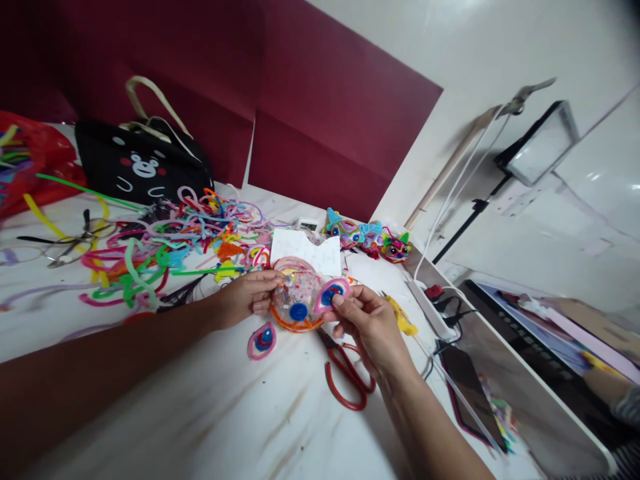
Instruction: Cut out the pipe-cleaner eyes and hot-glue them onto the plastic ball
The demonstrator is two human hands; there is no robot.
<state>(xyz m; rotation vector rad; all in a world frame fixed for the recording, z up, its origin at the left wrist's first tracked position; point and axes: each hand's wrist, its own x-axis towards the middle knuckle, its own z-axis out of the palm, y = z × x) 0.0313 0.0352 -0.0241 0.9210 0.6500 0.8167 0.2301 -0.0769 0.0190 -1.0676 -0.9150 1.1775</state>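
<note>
My left hand (257, 292) has its fingers closed on the left edge of a round, clear plastic piece (303, 290) with an orange rim and a dark blue disc on its lower part. Between the thumb and fingers of my right hand (369, 323) is a pink-edged, eye-shaped piece (330, 293) with a blue and red middle, held at the right side of the clear piece. A matching eye-shaped piece (263, 341) lies on the white table below my left hand. Red-handled scissors (347, 380) lie under my right hand, their blades partly hidden.
Tangled colourful pipe cleaners (165, 243) and eyeglasses (75, 240) lie at left, before a black bag (145, 163). White paper (306, 250) and finished colourful figures (370, 239) stand behind. A yellow glue gun (401, 317), power strip (433, 310) and phone (470, 387) are at right, near another person's sleeve (627, 407).
</note>
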